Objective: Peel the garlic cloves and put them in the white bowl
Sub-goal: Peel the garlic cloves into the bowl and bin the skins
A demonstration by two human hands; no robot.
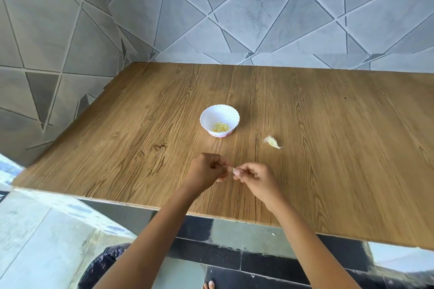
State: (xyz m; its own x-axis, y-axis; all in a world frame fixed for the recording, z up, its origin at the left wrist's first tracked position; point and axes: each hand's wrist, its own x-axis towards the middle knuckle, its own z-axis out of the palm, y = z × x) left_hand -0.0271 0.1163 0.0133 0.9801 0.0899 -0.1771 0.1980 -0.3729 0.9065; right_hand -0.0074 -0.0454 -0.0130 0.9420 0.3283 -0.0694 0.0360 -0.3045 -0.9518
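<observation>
- Pinching one small garlic clove [231,168] between them, left hand [205,171] and right hand [257,179] hover over the worktop [328,148].
- White bowl [212,114] beyond holds peeled cloves [220,127].
- An unpeeled clove [272,142] lies near, to its right.

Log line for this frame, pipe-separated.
stage: peeling | left hand, right hand: both pinch one garlic clove | white bowl: peeled cloves inside | spare clove: unpeeled, on table

Wood-grain laminate tabletop [328,148] fills centre. Back wall [258,7] at 12 o'clock: grey marbled tiles, triangle pattern. Side wall [47,30] at 10, same tiling. Dark and grey floor tiles [234,258] at 6. Paler slab [35,241] at 7, possibly polished stone. Light soft, even.
</observation>
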